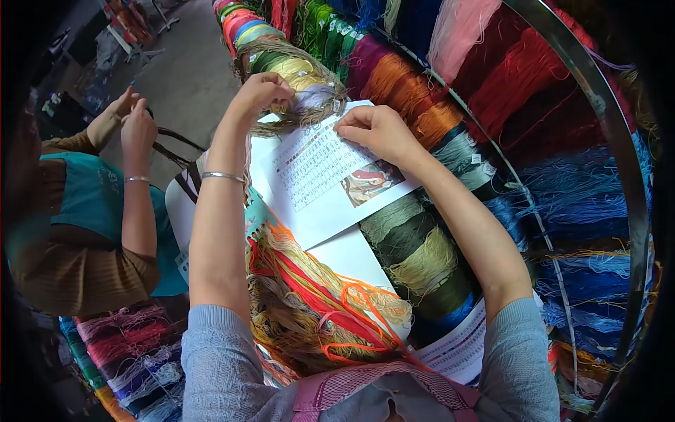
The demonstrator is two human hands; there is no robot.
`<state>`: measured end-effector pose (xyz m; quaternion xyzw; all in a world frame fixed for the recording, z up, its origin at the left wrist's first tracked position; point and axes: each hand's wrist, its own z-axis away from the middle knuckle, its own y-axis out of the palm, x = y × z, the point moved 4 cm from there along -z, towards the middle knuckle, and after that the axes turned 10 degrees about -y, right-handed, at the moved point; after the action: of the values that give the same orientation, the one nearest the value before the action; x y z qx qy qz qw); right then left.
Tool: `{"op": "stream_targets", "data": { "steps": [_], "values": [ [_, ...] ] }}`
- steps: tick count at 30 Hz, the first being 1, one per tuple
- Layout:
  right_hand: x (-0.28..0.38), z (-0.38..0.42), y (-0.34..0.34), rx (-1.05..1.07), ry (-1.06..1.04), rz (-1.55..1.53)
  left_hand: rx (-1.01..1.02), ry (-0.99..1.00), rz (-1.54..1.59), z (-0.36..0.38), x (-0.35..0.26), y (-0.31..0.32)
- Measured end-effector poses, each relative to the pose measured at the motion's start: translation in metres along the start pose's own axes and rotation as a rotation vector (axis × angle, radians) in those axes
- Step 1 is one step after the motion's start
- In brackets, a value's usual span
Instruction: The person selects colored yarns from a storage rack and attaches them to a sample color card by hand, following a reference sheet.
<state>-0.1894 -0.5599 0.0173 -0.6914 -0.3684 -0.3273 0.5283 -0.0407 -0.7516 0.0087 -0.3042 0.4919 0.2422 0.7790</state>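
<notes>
My left hand [266, 93] is closed, its fingers curled at the pale yellow and lilac thread skeins [313, 88]; what it pinches is too small to make out. Lower and to the right, my right hand [373, 132] has its thumb and fingertips pressed together over the upper edge of a printed chart sheet [309, 176]. The sheet bears rows of small symbols and a colour picture [371, 181]. Below it, a bundle of red, orange and beige threads [316, 302] hangs from a punched card [259, 218].
A co-worker in a teal apron [91, 190] stands at the left, both hands raised. Racks of coloured skeins [520, 91] fill the right side, crossed by a curved metal bar [608, 105]. More skeins [133, 344] lie at lower left. Another printed sheet [453, 352] is near my body.
</notes>
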Motion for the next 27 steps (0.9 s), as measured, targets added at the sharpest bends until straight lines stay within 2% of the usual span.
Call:
{"op": "stream_targets", "data": {
  "steps": [2, 4, 5, 6, 7, 9, 11, 12, 13, 14, 17, 19, 27],
  "values": [
    [-0.003, -0.005, 0.006, 0.014, -0.022, -0.061, -0.043, 0.027, -0.034, -0.003, 0.000, -0.005],
    [-0.002, -0.010, 0.013, 0.005, -0.032, -0.040, -0.161, 0.126, -0.325, -0.018, 0.015, -0.010],
    [-0.001, -0.015, 0.015, -0.011, -0.045, -0.016, -0.099, 0.105, -0.505, -0.014, 0.015, -0.008],
    [0.000, -0.019, 0.017, -0.038, -0.070, 0.052, -0.103, 0.104, -0.506, -0.011, 0.013, -0.009],
    [0.000, -0.025, 0.021, -0.036, -0.073, 0.050, -0.073, 0.029, -0.484, -0.008, 0.013, -0.008],
    [0.010, -0.035, 0.024, -0.151, -0.252, 0.223, -0.044, -0.048, -0.459, 0.003, 0.011, -0.008],
    [0.008, -0.046, 0.028, -0.174, -0.226, 0.178, 0.164, -0.058, 0.043, 0.014, 0.006, -0.006],
    [-0.002, -0.053, 0.033, -0.135, -0.056, 0.047, 0.169, -0.052, 0.228, 0.015, 0.008, -0.003],
    [-0.011, -0.056, 0.037, -0.094, 0.113, -0.083, 0.200, -0.038, 0.265, 0.019, 0.009, -0.001],
    [-0.009, -0.058, 0.038, -0.097, 0.111, -0.082, 0.232, -0.024, 0.302, 0.027, 0.008, 0.004],
    [-0.013, -0.058, 0.049, -0.171, 0.332, -0.983, 0.197, -0.044, 0.284, 0.038, 0.013, 0.018],
    [-0.013, -0.056, 0.051, -0.185, 0.321, -0.998, 0.138, -0.075, 0.297, 0.042, 0.015, 0.020],
    [-0.019, -0.057, 0.050, -0.192, 0.332, -0.990, 0.133, -0.071, 0.324, 0.049, 0.013, 0.018]
  ]
}}
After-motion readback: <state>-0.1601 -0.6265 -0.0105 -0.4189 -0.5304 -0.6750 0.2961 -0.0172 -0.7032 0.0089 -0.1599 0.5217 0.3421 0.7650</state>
